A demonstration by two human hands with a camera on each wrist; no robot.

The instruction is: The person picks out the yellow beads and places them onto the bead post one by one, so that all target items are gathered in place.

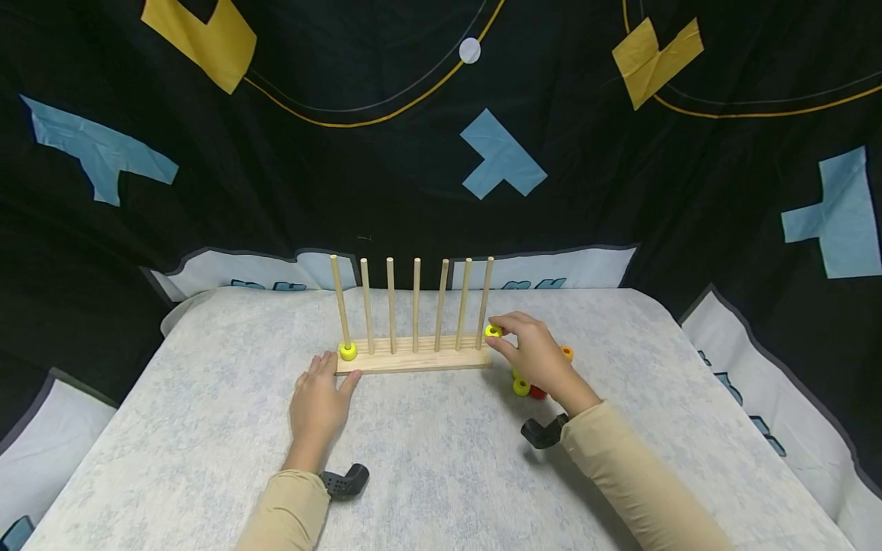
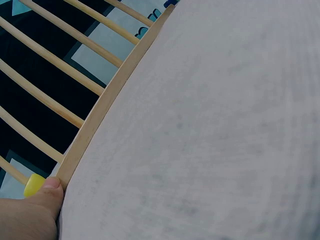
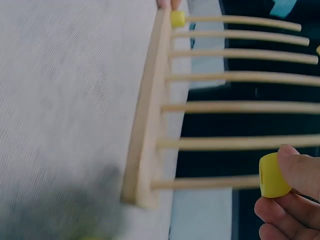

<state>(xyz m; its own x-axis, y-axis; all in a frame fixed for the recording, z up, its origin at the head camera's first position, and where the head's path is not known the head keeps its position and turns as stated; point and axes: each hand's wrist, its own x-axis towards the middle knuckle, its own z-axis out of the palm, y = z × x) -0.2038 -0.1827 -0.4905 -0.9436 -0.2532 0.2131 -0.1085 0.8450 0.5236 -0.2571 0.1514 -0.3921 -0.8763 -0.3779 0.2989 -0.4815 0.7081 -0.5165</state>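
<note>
A wooden peg rack (image 1: 413, 361) with a row of several upright pegs stands on the table. One yellow bead (image 1: 347, 351) sits at the foot of its leftmost peg. My left hand (image 1: 319, 405) holds the rack's left end, its thumb (image 2: 50, 195) against the front edge in the left wrist view. Between the thumb and fingers of my right hand (image 1: 540, 353) is another yellow bead (image 3: 273, 176), raised beside the rightmost peg (image 1: 485, 302). In the head view it appears just right of that peg.
Under and beside the right hand lie loose beads: a yellow bead (image 1: 521, 387), a red bead (image 1: 538, 392) and an orange bead (image 1: 567, 353), partly hidden by the hand. A pale cloth covers the table (image 1: 427, 459). Behind it hangs a black curtain (image 1: 386, 184) with coloured patches.
</note>
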